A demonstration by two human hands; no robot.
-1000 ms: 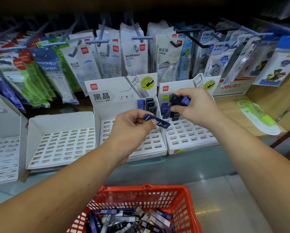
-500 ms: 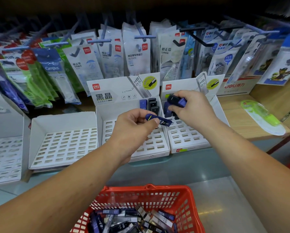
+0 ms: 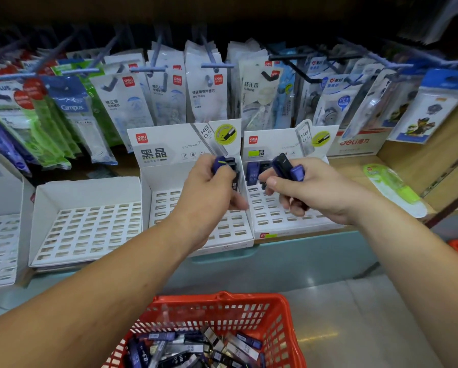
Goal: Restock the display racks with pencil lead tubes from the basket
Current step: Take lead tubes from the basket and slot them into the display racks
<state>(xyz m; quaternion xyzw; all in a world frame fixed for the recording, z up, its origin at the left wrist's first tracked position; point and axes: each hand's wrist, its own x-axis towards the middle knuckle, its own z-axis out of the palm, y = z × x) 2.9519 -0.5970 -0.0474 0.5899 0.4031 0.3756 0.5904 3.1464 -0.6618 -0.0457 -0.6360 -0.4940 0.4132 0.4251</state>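
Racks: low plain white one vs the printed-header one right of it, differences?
The plain rack has a low blank back wall; the header rack carries a tall printed card marked HB 0.5. The plain rack's slots show no tubes; the header rack has a few standing tubes at its back right. The left hand, gripping a tube, is over the header rack only. Both are white with slotted grids.

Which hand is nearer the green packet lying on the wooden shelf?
Right. The right hand is left of the green packet; the left hand is farther left, over the next rack.
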